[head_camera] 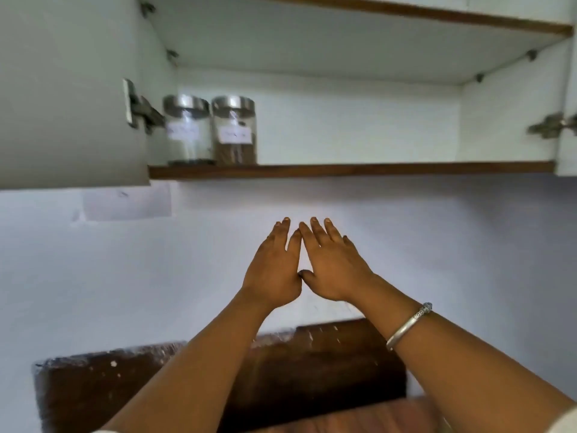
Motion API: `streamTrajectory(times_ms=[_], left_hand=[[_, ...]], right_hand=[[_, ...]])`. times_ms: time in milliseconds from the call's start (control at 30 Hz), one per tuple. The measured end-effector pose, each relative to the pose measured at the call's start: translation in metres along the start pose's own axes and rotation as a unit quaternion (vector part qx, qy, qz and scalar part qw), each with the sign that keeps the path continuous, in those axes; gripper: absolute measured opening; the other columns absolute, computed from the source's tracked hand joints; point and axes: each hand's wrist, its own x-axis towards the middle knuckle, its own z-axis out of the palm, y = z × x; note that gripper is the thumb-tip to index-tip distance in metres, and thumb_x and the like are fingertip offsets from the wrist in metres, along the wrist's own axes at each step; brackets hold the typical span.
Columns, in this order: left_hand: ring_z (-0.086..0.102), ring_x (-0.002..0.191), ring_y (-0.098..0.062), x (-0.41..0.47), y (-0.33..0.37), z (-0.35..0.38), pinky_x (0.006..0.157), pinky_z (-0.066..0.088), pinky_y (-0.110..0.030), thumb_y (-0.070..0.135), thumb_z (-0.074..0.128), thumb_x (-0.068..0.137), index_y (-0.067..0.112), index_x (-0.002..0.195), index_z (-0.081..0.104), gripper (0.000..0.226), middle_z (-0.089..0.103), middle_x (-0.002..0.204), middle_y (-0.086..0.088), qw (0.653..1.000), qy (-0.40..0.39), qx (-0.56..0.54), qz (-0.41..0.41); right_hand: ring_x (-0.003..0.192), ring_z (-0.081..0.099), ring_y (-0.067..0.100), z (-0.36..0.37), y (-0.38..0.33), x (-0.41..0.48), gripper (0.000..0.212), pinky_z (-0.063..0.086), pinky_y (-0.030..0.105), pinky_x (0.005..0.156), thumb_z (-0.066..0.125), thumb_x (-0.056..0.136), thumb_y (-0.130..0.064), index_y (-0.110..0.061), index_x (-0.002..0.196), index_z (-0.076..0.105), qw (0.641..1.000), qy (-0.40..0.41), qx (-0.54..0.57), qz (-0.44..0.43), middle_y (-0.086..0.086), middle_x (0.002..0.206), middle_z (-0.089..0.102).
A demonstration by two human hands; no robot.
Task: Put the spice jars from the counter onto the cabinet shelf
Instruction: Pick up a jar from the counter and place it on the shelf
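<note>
Two clear spice jars with metal lids stand side by side at the left end of the cabinet shelf (pixel 374 170). The left jar (pixel 186 130) holds something pale, the right jar (pixel 234 130) something brown; both carry white labels. My left hand (pixel 274 267) and my right hand (pixel 331 264) are raised flat below the shelf, backs toward me, fingers stretched out, thumbs touching. Neither holds anything. A silver bangle sits on my right wrist.
The open cabinet door (pixel 68 89) hangs at the left with its hinge beside the jars. Another hinge (pixel 551 125) is at the right. A dark brown counter edge (pixel 125 379) lies at the bottom. A pale wall is behind my hands.
</note>
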Motion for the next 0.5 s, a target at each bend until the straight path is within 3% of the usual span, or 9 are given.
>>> streamTrajectory(times_ms=[133, 300, 500], left_hand=[[0.007, 0.145, -0.027, -0.029, 0.068, 0.026, 0.114, 0.019, -0.035, 0.029, 0.062, 0.083, 0.015, 0.149, 0.009, 0.085, 0.002, 0.158, -0.009, 0.997, -0.071, -0.040, 0.016], [0.031, 0.134, -0.036, -0.090, 0.168, 0.088, 0.108, 0.032, -0.046, 0.028, 0.060, 0.080, 0.006, 0.145, 0.019, 0.080, 0.026, 0.147, -0.021, 0.975, -0.188, -0.116, 0.025], [0.028, 0.135, -0.033, -0.163, 0.318, 0.178, 0.113, 0.022, -0.039, 0.021, 0.061, 0.083, -0.001, 0.140, 0.030, 0.069, 0.033, 0.144, -0.021, 0.914, -0.319, -0.235, 0.087]], right_hand=[[0.145, -0.003, 0.031, 0.014, 0.045, -0.071, 0.085, 0.017, 0.050, 0.116, 0.053, 0.090, -0.038, -0.016, 0.150, -0.003, 0.999, -0.041, 0.010, 0.018, 0.008, 0.159, -0.002], [0.144, 0.009, 0.032, 0.055, 0.110, -0.188, 0.081, 0.021, 0.045, 0.114, 0.053, 0.089, -0.042, -0.011, 0.150, 0.009, 0.990, -0.127, 0.041, 0.054, 0.010, 0.158, 0.012], [0.139, 0.022, 0.031, 0.108, 0.210, -0.343, 0.064, 0.018, 0.041, 0.115, 0.050, 0.090, -0.039, -0.011, 0.144, 0.029, 0.963, -0.233, 0.087, 0.105, 0.015, 0.150, 0.030]])
